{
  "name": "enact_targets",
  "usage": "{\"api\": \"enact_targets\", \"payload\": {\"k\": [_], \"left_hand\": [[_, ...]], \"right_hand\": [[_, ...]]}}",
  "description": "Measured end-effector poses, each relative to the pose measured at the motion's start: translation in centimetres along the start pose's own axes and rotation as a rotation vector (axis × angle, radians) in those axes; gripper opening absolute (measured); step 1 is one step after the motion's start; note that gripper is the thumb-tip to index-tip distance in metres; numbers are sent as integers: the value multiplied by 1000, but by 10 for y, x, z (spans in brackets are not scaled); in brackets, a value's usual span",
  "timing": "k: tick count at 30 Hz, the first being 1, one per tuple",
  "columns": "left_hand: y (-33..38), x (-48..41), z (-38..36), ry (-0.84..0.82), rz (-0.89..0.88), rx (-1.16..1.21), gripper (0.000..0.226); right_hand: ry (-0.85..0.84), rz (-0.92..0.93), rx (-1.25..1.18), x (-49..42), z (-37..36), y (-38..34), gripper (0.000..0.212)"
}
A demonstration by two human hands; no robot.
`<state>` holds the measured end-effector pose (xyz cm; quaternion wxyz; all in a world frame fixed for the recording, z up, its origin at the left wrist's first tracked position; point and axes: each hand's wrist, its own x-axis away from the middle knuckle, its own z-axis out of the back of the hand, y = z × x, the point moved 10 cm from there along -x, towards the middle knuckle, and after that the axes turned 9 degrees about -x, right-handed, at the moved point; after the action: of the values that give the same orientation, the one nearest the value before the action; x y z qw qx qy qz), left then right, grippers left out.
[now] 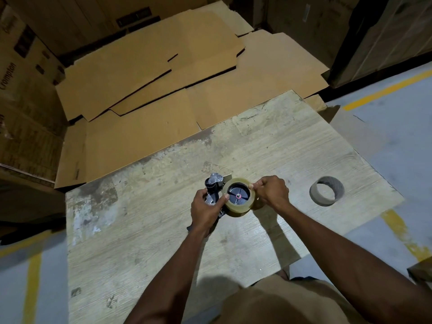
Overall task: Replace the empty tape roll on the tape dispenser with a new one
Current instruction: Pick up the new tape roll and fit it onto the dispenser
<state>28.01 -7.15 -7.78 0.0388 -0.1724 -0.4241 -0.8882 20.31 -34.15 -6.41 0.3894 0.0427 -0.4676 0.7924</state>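
A black and metal tape dispenser (213, 186) is held just above the worn wooden table (145, 242). My left hand (205, 210) grips its body and handle, thumb against the roll. A new roll of clear brownish tape (236, 209) sits around the dispenser's black spoked hub (239, 195). My right hand (272, 191) pinches the roll's right rim with thumb and fingertips. The empty grey cardboard core (326, 190) stands on the table to the right, apart from both hands. The dispenser's handle is mostly hidden under my left hand.
Flattened brown cardboard sheets (152, 73) lie stacked beyond the table's far edge. Printed cartons (21, 94) are piled at the left and dark stacks at the back right. Grey floor with yellow lines (385, 90) surrounds the table.
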Motion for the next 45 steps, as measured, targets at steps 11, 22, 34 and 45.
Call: {"api": "enact_targets", "payload": {"k": [11, 22, 34, 45], "left_hand": [[10, 1, 2, 55, -9, -103, 69], [8, 1, 2, 65, 1, -148, 71], [-7, 9, 0, -101, 44, 93, 38], [-46, 5, 51, 4, 70, 226, 19]], "right_hand": [[-17, 10, 27, -6, -8, 5, 30], [16, 26, 42, -5, -5, 5, 33], [91, 134, -117, 15, -7, 7, 35], [75, 57, -227, 104, -59, 6, 41]]}}
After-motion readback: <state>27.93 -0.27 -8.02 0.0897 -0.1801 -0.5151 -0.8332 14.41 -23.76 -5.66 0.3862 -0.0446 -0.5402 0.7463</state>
